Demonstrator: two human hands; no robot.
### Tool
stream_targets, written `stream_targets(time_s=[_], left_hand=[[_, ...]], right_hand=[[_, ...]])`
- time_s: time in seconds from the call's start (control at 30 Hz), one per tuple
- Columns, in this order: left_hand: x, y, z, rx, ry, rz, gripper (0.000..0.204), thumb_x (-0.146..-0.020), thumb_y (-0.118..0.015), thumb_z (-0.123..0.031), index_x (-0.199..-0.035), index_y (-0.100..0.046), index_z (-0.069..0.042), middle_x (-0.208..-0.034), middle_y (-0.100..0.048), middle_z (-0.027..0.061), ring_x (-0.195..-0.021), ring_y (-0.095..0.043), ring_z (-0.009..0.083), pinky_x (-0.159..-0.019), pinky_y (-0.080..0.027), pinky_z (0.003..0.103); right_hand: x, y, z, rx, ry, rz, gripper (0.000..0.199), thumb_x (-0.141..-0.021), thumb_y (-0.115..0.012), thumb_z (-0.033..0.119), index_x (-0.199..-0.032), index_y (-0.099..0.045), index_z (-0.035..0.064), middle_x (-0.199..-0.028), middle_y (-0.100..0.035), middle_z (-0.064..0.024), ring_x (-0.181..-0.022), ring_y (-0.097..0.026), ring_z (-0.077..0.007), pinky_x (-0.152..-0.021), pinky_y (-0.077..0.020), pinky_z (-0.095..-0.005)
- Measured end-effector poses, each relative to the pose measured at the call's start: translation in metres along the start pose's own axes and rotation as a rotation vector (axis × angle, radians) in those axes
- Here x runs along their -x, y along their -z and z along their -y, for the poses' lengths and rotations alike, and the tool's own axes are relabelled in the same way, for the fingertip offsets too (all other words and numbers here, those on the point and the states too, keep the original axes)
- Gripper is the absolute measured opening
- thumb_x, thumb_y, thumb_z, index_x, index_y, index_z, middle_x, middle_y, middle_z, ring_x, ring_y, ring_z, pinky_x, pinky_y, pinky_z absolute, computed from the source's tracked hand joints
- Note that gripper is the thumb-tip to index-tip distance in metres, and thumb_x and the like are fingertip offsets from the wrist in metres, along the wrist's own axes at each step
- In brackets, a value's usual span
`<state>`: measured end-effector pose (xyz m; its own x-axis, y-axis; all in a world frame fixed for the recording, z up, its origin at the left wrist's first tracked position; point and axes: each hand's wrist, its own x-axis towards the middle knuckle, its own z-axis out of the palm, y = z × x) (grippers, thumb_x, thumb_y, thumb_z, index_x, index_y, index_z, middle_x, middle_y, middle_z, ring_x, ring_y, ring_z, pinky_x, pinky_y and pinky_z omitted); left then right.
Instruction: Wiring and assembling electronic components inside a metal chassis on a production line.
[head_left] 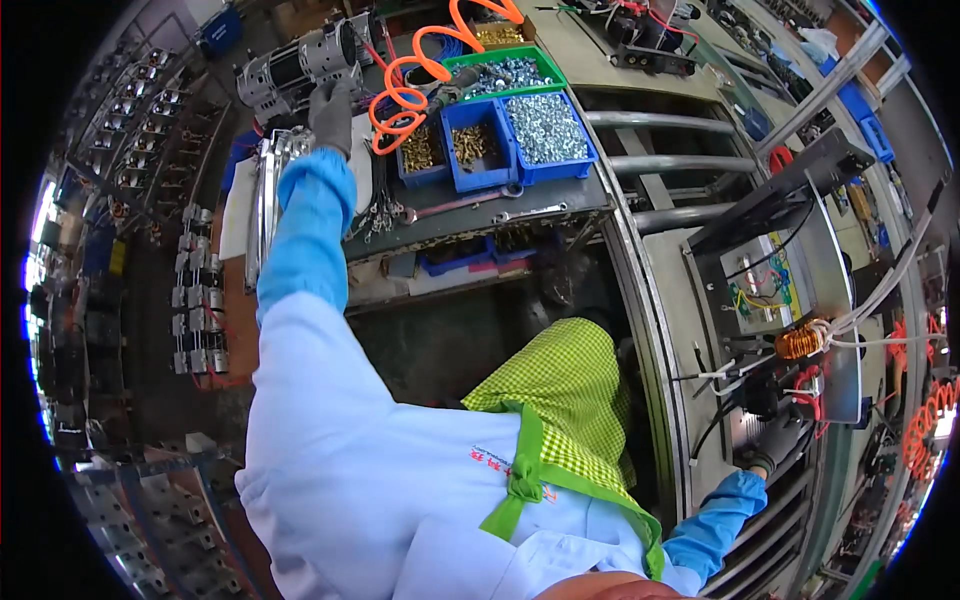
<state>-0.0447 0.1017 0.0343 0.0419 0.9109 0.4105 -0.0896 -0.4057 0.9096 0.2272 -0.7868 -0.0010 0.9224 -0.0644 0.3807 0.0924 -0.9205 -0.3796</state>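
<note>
My left arm stretches to the far left of the workbench. My gloved left hand (332,115) is closed against the near end of a silver motor (302,72) with a ribbed, cylindrical body; its fingertips are partly hidden. At the lower right, my gloved right hand (778,442) rests beside the lower end of an upright metal chassis (842,300). Its fingers are partly hidden among dark parts and wires, so their grip is unclear. The chassis carries a copper coil (800,341), a board with coloured wires (768,285) and loose white cables.
Blue bins hold silver nuts (546,128) and brass fittings (470,146); a green tray (505,72) stands behind. Two wrenches (465,202) lie on the bench edge. An orange coiled hose (405,100) hangs over it. A roller conveyor (680,165) runs alongside; racks of parts (200,290) stand left.
</note>
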Motion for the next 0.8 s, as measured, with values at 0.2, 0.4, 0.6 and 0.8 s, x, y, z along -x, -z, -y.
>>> stream_targets(time_s=[0.2,0.4,0.6,0.8], left_hand=[[-0.078,-0.051,0.051,-0.670,0.180,0.482,0.052,-0.084,-0.062,-0.038,-0.120,-0.060,-0.001,-0.113,-0.064,0.0185,-0.106,-0.060,0.0283,-0.087,-0.048,0.035],[-0.058,-0.039,0.042,-0.473,0.080,0.758,0.047,-0.085,-0.061,-0.033,-0.120,-0.060,-0.002,-0.111,-0.064,0.0176,-0.105,-0.061,0.0270,-0.086,-0.048,0.034],[0.009,-0.055,0.020,-0.225,-0.007,1.029,0.042,-0.086,-0.061,-0.028,-0.120,-0.059,-0.003,-0.110,-0.064,0.0165,-0.103,-0.061,0.0253,-0.085,-0.049,0.033],[0.024,-0.065,0.003,0.004,-0.106,1.271,0.038,-0.087,-0.061,-0.023,-0.120,-0.059,-0.004,-0.108,-0.065,0.0153,-0.101,-0.062,0.0237,-0.083,-0.050,0.032]], right_hand=[[-0.003,0.030,-0.007,0.088,-0.032,0.182,0.038,-0.092,-0.052,0.028,-0.114,-0.058,-0.0019,-0.108,-0.062,-0.0240,-0.103,-0.058,-0.0394,-0.087,-0.0452,-0.0422],[0.029,0.072,-0.046,0.548,0.340,-0.132,0.053,-0.087,-0.057,0.033,-0.132,-0.048,0.0069,-0.114,-0.060,-0.0260,-0.106,-0.056,-0.0421,-0.089,-0.0440,-0.0447],[0.045,0.069,-0.106,0.342,-0.002,-0.035,0.062,-0.085,-0.060,0.037,-0.132,-0.047,-0.0013,-0.120,-0.056,-0.0273,-0.110,-0.053,-0.0442,-0.088,-0.0451,-0.0458],[0.039,0.037,-0.052,0.028,-0.223,0.136,0.052,-0.084,-0.062,0.036,-0.114,-0.057,-0.0054,-0.111,-0.060,-0.0231,-0.102,-0.058,-0.0347,-0.086,-0.0466,-0.0428]])
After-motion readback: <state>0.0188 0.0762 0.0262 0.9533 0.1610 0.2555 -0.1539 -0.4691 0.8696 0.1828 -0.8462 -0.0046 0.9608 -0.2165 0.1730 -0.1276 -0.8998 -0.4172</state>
